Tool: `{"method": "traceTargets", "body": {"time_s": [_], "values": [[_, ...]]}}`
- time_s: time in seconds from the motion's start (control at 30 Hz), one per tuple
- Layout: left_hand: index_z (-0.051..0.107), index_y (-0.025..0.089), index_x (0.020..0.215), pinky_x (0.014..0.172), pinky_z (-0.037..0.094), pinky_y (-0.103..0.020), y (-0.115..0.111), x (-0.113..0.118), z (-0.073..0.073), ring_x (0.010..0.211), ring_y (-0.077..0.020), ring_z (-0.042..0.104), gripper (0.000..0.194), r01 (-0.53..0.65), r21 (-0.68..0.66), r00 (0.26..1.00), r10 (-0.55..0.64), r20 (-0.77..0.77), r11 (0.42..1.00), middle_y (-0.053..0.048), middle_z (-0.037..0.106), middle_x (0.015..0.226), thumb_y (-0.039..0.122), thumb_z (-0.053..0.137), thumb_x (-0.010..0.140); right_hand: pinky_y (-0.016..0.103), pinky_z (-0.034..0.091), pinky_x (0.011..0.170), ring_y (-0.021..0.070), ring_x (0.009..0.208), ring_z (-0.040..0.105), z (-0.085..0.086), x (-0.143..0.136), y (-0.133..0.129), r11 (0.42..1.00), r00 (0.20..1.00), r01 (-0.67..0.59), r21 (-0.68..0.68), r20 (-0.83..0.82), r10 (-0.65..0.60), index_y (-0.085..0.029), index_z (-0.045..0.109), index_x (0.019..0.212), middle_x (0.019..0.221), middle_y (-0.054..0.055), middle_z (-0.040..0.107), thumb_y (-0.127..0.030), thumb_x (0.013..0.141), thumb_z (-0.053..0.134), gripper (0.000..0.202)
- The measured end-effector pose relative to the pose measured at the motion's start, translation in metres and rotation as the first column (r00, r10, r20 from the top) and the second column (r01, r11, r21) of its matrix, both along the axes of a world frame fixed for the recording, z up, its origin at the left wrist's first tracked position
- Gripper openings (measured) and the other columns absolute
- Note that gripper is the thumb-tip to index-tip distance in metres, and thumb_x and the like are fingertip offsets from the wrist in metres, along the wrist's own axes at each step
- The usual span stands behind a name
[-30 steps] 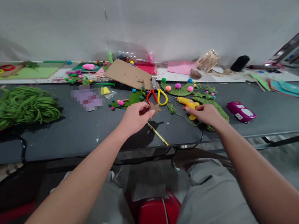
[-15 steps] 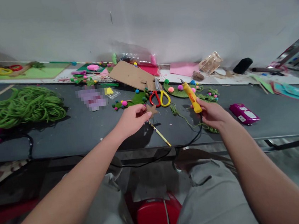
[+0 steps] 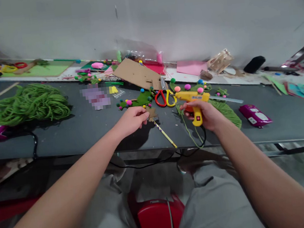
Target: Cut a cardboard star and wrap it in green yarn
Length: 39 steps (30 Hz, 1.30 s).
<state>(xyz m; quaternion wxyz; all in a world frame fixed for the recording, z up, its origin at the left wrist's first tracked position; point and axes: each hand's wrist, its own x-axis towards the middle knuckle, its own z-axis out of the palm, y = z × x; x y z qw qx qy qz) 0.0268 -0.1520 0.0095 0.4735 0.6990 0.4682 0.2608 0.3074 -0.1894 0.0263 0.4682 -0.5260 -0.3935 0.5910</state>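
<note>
Red stool point(image 3: 161, 220): bottom centre of the frame, between grey-clad legs point(image 3: 221, 203).
Black cable point(image 3: 205, 137): hangs below the right hand, at the table's near edge point(image 3: 269, 142).
Pencil point(image 3: 166, 136): slanted on the tabletop, centre of the frame, its upper end close to the cardboard piece.
Left hand point(image 3: 132, 120): thumb and fingers closed on the left side of a small brown cardboard piece point(image 3: 151, 113); its outline is blurred.
Right hand point(image 3: 208, 114): wrapped round the handle of a yellow glue gun point(image 3: 190, 96), apart from the left hand.
Glue gun: just swung from nearly upright to almost level; its nozzle now points left, towards the cardboard side, and a pale stick point(image 3: 228, 99) shows behind it. Whether glue is coming out, I cannot tell.
Yarn: loose green heap point(image 3: 31, 105) at left; wound green bundle point(image 3: 226, 112) beside the right hand.
Scissors point(image 3: 160, 100): red and yellow handles, just beyond the cardboard piece.
Cardboard sheet point(image 3: 137, 74): upper centre, farther back.
Grey wall point(image 3: 77, 24): across the top.
</note>
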Motion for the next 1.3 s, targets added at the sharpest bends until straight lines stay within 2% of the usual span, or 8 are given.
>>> {"method": "traceTargets", "body": {"time_s": [0.1, 0.23, 0.43, 0.57, 0.73, 0.87, 0.97, 1.3], "values": [[0.056, 0.017, 0.067, 0.048, 0.036, -0.023, 0.0, -0.003, -0.002, 0.047, -0.0077, 0.047, 0.028, -0.02, -0.035, 1.0, 0.02, -0.014, 0.999, 0.001, 0.058, 0.06, 0.027, 0.058, 0.093, 0.024, 0.041, 0.052, 0.0117, 0.061, 0.054, -0.016, 0.002, 0.0, 0.998, 0.985, -0.059, 0.004, 0.163, 0.058, -0.016, 0.069, 0.074, 0.077, 0.004, 0.067, -0.036, 0.072, 0.074, 0.021], [0.057, 0.017, 0.069, 0.044, 0.039, -0.023, -0.001, 0.002, -0.006, 0.045, -0.0083, 0.049, 0.026, -0.077, -0.112, 0.997, 0.078, 0.003, 0.991, 0.0, 0.061, 0.06, 0.025, 0.058, 0.095, 0.028, 0.042, 0.056, 0.0143, 0.06, 0.054, -0.032, 0.0, 0.002, 0.983, 0.938, -0.149, 0.103, 0.331, 0.107, -0.019, 0.068, 0.069, 0.07, 0.003, 0.067, -0.042, 0.074, 0.075, 0.024], [0.059, 0.017, 0.072, 0.041, 0.04, -0.022, 0.002, 0.007, -0.015, 0.047, -0.009, 0.053, 0.028, -0.095, -0.091, 0.995, 0.098, 0.034, 0.991, -0.004, 0.068, 0.066, 0.031, 0.06, 0.096, 0.029, 0.042, 0.055, 0.0144, 0.058, 0.051, -0.045, -0.011, 0.004, 0.958, 0.85, -0.244, 0.148, 0.509, 0.137, -0.021, 0.071, 0.073, 0.069, 0.002, 0.067, -0.048, 0.076, 0.076, 0.028], [0.06, 0.017, 0.073, 0.041, 0.042, -0.022, 0.004, 0.005, -0.021, 0.048, -0.01, 0.055, 0.026, -0.076, -0.077, 0.997, 0.077, 0.019, 0.994, -0.005, 0.068, 0.066, 0.03, 0.06, 0.095, 0.03, 0.047, 0.061, 0.0167, 0.064, 0.058, -0.046, -0.016, 0.0, 0.949, 0.823, -0.268, 0.165, 0.552, 0.136, -0.021, 0.074, 0.087, 0.072, 0.001, 0.067, -0.048, 0.076, 0.076, 0.029], [0.063, 0.015, 0.076, 0.046, 0.048, -0.023, 0.007, 0.004, -0.02, 0.049, -0.0107, 0.058, 0.023, -0.063, -0.132, 0.997, 0.069, 0.046, 0.989, -0.006, 0.07, 0.068, 0.024, 0.057, 0.095, 0.032, 0.05, 0.063, 0.019, 0.065, 0.059, -0.047, -0.016, -0.004, 0.925, 0.748, -0.334, 0.182, 0.649, 0.142, -0.021, 0.071, 0.079, 0.071, 0.003, 0.066, -0.046, 0.076, 0.073, 0.026], [0.064, 0.015, 0.075, 0.046, 0.049, -0.024, 0.007, 0.004, -0.016, 0.05, -0.0115, 0.059, 0.021, -0.094, -0.187, 0.993, 0.106, 0.054, 0.978, -0.006, 0.07, 0.068, 0.019, 0.055, 0.094, 0.032, 0.051, 0.065, 0.0195, 0.068, 0.061, -0.052, -0.014, -0.005, 0.913, 0.74, -0.358, 0.197, 0.656, 0.149, -0.021, 0.073, 0.089, 0.075, 0.003, 0.067, -0.045, 0.077, 0.071, 0.027], [0.064, 0.016, 0.075, 0.044, 0.045, -0.023, 0.008, 0.004, -0.017, 0.048, -0.011, 0.057, 0.02, -0.083, -0.134, 0.995, 0.089, 0.041, 0.988, -0.006, 0.069, 0.066, 0.022, 0.058, 0.093, 0.029, 0.048, 0.062, 0.0178, 0.066, 0.058, -0.051, -0.015, -0.007, 0.916, 0.731, -0.328, 0.231, 0.676, 0.092, -0.02, 0.074, 0.094, 0.073, 0.002, 0.065, -0.046, 0.078, 0.07, 0.031], [0.063, 0.016, 0.072, 0.04, 0.042, -0.022, 0.011, 0.003, -0.021, 0.047, -0.0098, 0.053, 0.023, -0.067, -0.121, 0.998, 0.068, 0.0, 0.99, -0.005, 0.069, 0.066, 0.028, 0.062, 0.092, 0.027, 0.035, 0.051, 0.0116, 0.054, 0.043, -0.039, -0.025, -0.012, 0.939, 0.709, -0.278, 0.203, 0.703, 0.058, -0.019, 0.065, 0.074, 0.058, -0.001, 0.052, -0.049, 0.079, 0.069, 0.03]]}}
